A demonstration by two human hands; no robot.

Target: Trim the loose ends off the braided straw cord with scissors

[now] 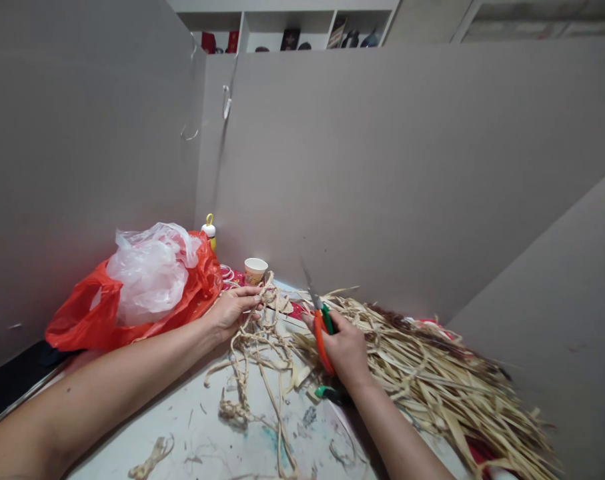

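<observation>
My left hand (236, 312) pinches a piece of braided straw cord (268, 297) near the back of the table. Lengths of this knotted, twisted cord hang down from my fingers and spread over the tabletop. In my right hand (345, 350) is a pair of scissors (323, 340) with orange and green handles. The blades point up and away, apart from the cord. Just right of my right hand lies a large heap of dry straw strips (427, 373). A dark tool with a green tip (327, 393) rests below that hand, partly hidden.
A red plastic bag (87, 320) with a clear plastic bag (155, 273) on it stands at left. Behind are a yellow-and-white bottle (209, 230) and a paper cup (255, 269). Grey partitions (382, 167) enclose the stained white table (197, 433). A straw scrap (152, 459) lies in front.
</observation>
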